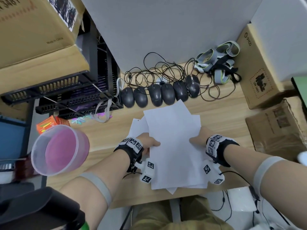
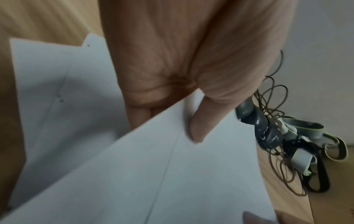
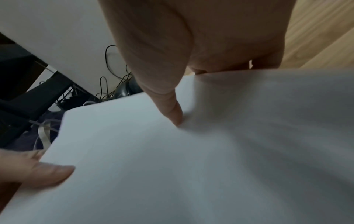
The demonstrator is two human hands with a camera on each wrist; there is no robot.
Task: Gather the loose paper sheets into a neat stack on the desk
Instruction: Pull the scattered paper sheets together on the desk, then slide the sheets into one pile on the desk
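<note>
My left hand [image 1: 147,143] and right hand [image 1: 198,137] each pinch the uneven paper sheets [image 1: 174,146] at frame centre, above the tabletop [image 1: 224,117].

Paper sheets [image 1: 172,143] mid-desk [image 1: 224,123]; mice [image 1: 159,94] behind; tub [image 1: 59,149] left; boxes [image 1: 265,77] right.
</note>
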